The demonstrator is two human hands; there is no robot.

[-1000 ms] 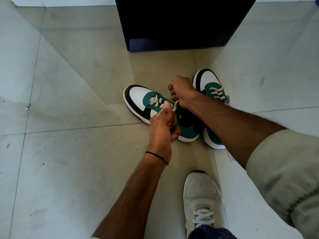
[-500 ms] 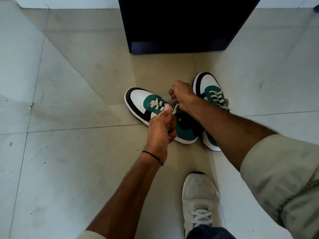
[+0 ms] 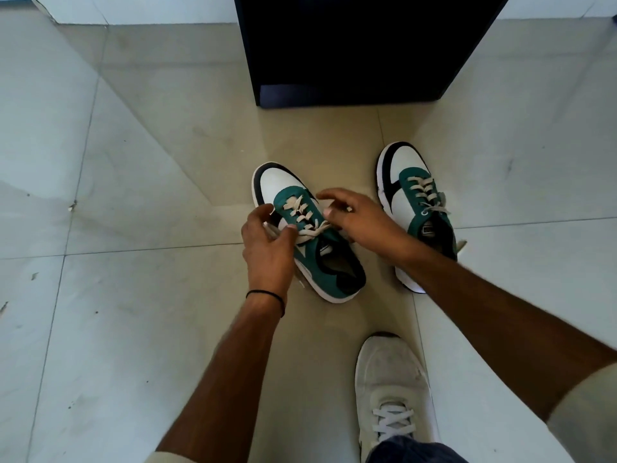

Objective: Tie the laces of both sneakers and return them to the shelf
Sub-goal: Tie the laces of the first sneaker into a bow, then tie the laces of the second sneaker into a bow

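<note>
The left hand point(image 3: 267, 248) is curling over the near side of the left sneaker point(image 3: 307, 228), thumb and fingers pinching a loose end of its lace point(image 3: 309, 230). The right hand point(image 3: 360, 218) is hovering just across the tongue with fingers spread and half open; whether it is gripping the other lace end I cannot tell, since the strand is disappearing under the palm. That sneaker is sitting on the tiled floor point(image 3: 133, 295), toe pointing away and angled to the left, its laces crossing at the top eyelets but, by the look of it, not yet forming a finished bow. Just to its right, apart from it, the second sneaker point(image 3: 417, 208) is lying with its laces looking slack, and I cannot make out a knot there. Beyond both, a dark cabinet point(image 3: 350, 55), probably the shelf, is standing against the wall. So the task is looking early: one knot under way, the other shoe and the return remaining.
</note>
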